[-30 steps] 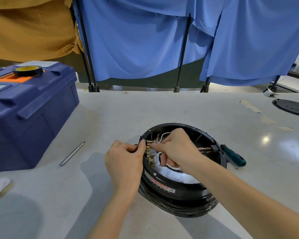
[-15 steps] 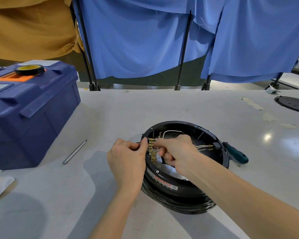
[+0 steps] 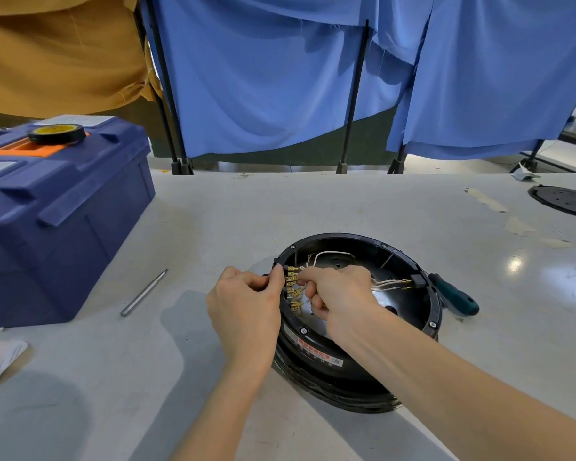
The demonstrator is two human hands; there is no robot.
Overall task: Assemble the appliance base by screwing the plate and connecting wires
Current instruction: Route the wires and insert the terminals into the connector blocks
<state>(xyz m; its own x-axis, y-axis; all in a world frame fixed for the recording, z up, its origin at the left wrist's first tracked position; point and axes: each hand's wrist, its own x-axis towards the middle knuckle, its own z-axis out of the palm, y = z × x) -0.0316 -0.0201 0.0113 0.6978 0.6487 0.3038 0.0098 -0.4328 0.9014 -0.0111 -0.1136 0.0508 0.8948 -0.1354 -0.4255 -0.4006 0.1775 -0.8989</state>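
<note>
My feed is evenly bright, with overhead light throwing a white glare spot on the pale table (image 3: pixel 346 207) at the right middle of the frame and a sheen on the glossy floor of the appliance base (image 3: pixel 413 294). 2 soft-edged shadows fall toward the lower left, beside the left hand (image 3: pixel 243 314) and in the bottom left corner. The centre is sharp enough to separate the white wires (image 3: pixel 333 253), while the blue toolbox (image 3: pixel 64 227) at the left edge looks slightly smeared and the curtain poles (image 3: pixel 354 94) splay outward from wide-angle distortion.
</note>
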